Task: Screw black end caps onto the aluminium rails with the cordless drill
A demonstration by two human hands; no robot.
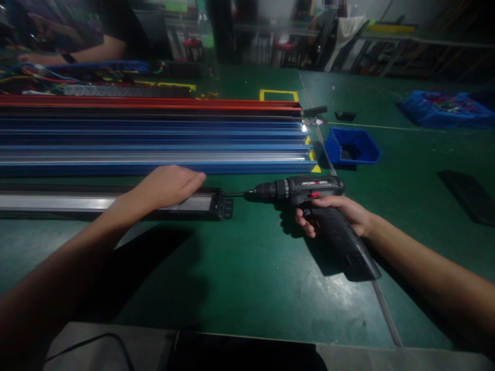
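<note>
A long black-framed bar (pixel 77 202) with a silvery strip inside lies across the left of the green table. My left hand (pixel 170 186) is wrapped over it near its right end, fingers together. At that end sits a black end cap (pixel 221 204) with a small slotted bracket. My right hand (pixel 336 211) grips a black cordless drill (pixel 317 186) by its handle, with fingers at the trigger. The drill lies level and points left, its long thin bit (pixel 240 193) reaching the end cap. Whether the bit sits in a screw is too small to tell.
Beyond the bar lie several blue rails (pixel 232 167) and a red one (pixel 232 104). A blue bin (pixel 353 147) holds small black parts. Farther right are a blue bag-like container (pixel 444 109) and a black object (pixel 469 197). A person's arm (pixel 93 53) is at the far left.
</note>
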